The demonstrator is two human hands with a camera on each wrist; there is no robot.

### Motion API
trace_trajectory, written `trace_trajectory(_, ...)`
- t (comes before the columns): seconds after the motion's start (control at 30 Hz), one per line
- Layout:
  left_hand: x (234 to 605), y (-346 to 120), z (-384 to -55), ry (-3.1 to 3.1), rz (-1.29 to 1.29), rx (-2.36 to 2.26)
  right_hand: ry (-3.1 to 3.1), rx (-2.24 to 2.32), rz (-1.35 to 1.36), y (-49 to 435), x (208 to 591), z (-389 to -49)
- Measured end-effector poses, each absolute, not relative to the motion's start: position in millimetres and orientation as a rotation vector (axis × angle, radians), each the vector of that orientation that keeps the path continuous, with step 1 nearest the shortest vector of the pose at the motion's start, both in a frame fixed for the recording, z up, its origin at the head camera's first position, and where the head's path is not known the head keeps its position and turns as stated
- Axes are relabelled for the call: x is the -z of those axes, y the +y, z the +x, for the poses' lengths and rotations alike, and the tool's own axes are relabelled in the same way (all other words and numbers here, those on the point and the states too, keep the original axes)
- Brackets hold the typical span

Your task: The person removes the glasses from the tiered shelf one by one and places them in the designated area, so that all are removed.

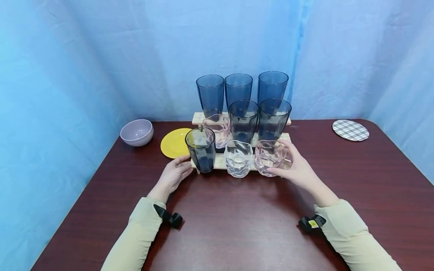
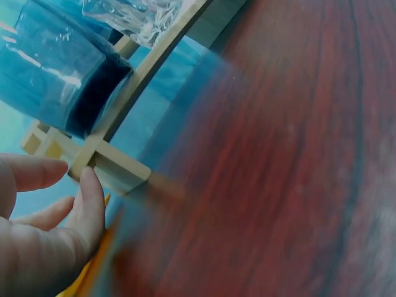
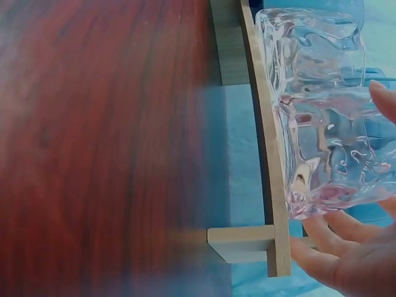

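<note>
A three-tier wooden rack (image 1: 220,162) holds tumblers and short wavy glasses. My right hand (image 1: 298,167) holds the pink-tinted wavy glass (image 1: 266,160) at the right end of the front tier, thumb in front and fingers around its far side. The right wrist view shows this pink glass (image 3: 334,148) standing on the front board. My left hand (image 1: 173,175) is at the rack's left end, fingertips at the board's end (image 2: 86,158), holding no glass. Just beside it stands a dark grey-blue tumbler (image 1: 201,152). Between the hands is a clear wavy glass (image 1: 239,160).
On the middle tier are another pink wavy glass (image 1: 218,131) and two dark tumblers (image 1: 244,122). Three blue tumblers (image 1: 210,94) line the back tier. Left of the rack lie a yellow plate (image 1: 173,145) and a lilac bowl (image 1: 137,132); a checked round mat (image 1: 350,130) lies far right.
</note>
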State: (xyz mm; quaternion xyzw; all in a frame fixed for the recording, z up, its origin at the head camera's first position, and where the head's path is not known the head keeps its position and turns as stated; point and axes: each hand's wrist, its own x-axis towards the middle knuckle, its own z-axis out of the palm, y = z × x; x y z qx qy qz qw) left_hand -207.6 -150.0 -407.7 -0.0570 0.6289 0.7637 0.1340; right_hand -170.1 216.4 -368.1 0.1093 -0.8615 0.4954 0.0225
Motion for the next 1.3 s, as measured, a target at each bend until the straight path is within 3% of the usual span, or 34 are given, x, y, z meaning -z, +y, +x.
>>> trace_trajectory(0.3,420,-156,-210,1.677,-0.028,-2.274,-2.667,-1.598,0.331,217,372,-178)
trace_trajectory(1.3,430,-159,-209,1.716,-0.064,-2.302,-2.643,-1.655,0.331,216,368,-183)
